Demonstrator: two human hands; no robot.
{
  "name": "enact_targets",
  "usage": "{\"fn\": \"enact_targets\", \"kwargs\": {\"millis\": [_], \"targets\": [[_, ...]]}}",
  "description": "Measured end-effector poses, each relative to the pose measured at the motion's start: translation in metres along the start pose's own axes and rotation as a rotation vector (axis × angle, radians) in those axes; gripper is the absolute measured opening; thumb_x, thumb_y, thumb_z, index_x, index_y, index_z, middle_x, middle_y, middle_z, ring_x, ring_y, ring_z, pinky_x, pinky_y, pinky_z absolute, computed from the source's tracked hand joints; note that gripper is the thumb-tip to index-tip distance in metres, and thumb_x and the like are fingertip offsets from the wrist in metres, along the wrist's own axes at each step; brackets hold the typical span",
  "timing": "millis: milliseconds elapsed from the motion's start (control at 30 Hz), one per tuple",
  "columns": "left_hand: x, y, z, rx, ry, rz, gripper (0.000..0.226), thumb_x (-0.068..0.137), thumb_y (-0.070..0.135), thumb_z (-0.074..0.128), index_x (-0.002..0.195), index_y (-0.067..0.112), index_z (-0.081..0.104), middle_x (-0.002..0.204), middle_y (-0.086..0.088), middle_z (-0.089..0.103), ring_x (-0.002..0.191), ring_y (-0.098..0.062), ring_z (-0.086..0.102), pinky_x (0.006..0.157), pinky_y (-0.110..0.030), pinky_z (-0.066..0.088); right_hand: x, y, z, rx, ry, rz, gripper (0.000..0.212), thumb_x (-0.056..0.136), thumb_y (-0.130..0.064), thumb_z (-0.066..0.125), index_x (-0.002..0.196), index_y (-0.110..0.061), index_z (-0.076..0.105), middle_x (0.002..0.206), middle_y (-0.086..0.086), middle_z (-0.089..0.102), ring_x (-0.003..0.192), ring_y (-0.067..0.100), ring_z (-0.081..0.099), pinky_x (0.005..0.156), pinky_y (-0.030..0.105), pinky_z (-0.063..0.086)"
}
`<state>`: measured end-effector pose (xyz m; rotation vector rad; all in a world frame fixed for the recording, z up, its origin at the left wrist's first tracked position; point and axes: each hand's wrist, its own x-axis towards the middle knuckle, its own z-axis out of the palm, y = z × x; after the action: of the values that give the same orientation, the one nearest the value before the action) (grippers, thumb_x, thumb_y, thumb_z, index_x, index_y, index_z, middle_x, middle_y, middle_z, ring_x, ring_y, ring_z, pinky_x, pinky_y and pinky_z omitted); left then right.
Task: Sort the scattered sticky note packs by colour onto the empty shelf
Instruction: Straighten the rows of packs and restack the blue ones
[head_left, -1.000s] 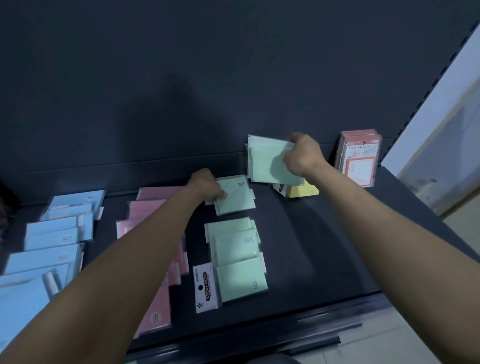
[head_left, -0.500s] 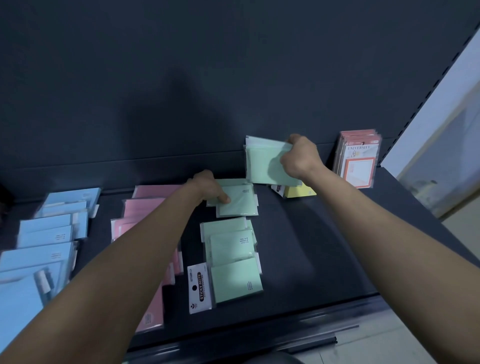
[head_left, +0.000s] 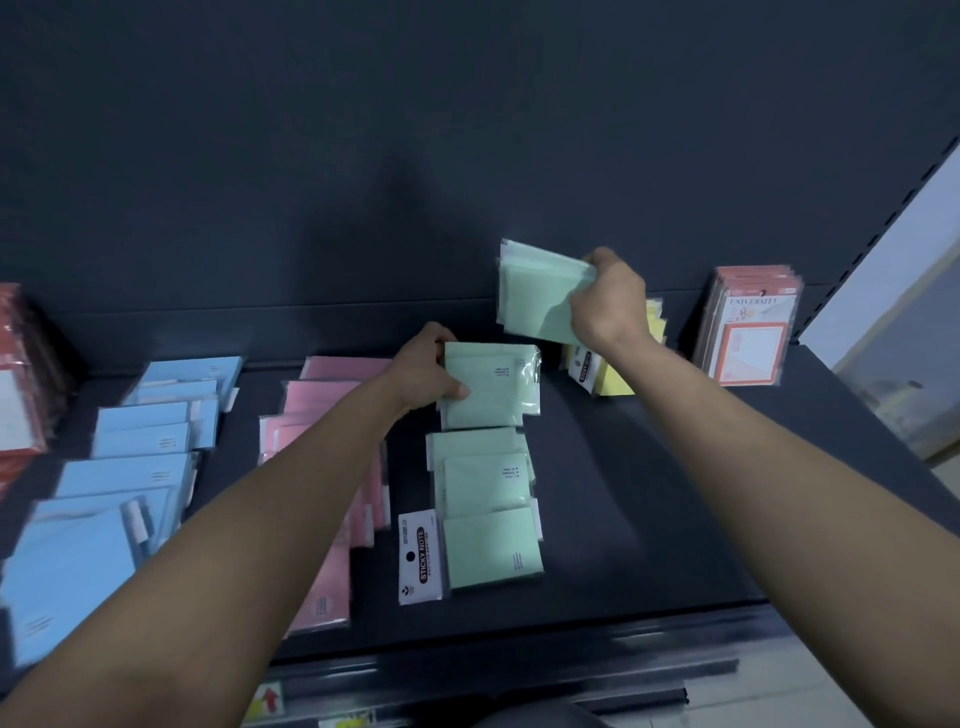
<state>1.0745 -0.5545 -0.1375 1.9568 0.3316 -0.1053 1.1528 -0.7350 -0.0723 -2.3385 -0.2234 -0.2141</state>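
On the dark shelf (head_left: 649, 519) lie rows of sticky note packs: blue packs (head_left: 130, 467) at the left, pink packs (head_left: 317, 410) beside them, green packs (head_left: 488, 499) in the middle. My left hand (head_left: 423, 374) grips the left edge of the rearmost green pack (head_left: 493, 387) in the green row. My right hand (head_left: 608, 299) holds a small stack of green packs (head_left: 535, 293) in the air above the shelf's back. Yellow packs (head_left: 613, 374) lie partly hidden under my right wrist.
Orange-framed "University" label packs (head_left: 748, 327) stand against the back wall at the right. Red packs (head_left: 21, 374) stand at the far left. The shelf's front lip (head_left: 519, 696) runs below, with a pale floor and wall panel to the right.
My left hand has set the green pack squarer at the back of the green row, thumb now on top. The right hand's stack stays raised. The camera has shifted, showing the red packs at the left.
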Motion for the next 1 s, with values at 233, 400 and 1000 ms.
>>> {"fn": "enact_targets", "kwargs": {"millis": [233,400,1000], "targets": [[-0.012,0.001,-0.009,0.062,0.127,0.167,0.034,0.072,-0.014,0.069,0.091,0.007,0.050,0.081,-0.001,0.053,0.074,-0.010,0.049,0.055,-0.007,0.043,-0.004,0.003,0.023,0.094,-0.334,0.095,0.033,0.089,-0.011,0.062,0.122,-0.013,0.060,0.105,0.003,0.060,0.089,0.019,0.055,0.071,0.018,0.046],[-0.012,-0.002,-0.009,0.083,0.214,0.103,0.036,0.077,-0.004,0.069,0.095,0.009,0.041,0.078,0.005,0.047,0.068,-0.004,0.044,0.049,-0.008,0.039,-0.013,0.006,0.028,0.319,-0.524,0.225,0.028,0.098,-0.010,0.046,0.120,-0.017,0.061,0.108,0.008,0.061,0.092,0.017,0.052,0.068,0.025,0.047],[0.009,0.002,0.007,0.206,0.355,0.067,0.054,0.080,0.015,0.072,0.122,0.007,0.038,0.119,-0.010,0.034,0.110,-0.026,0.042,0.097,-0.035,0.040,-0.003,0.006,0.049,-0.014,-0.436,0.027,0.042,0.091,-0.013,0.057,0.130,-0.003,0.043,0.115,0.014,0.058,0.099,0.026,0.057,0.081,0.031,0.046]]}}
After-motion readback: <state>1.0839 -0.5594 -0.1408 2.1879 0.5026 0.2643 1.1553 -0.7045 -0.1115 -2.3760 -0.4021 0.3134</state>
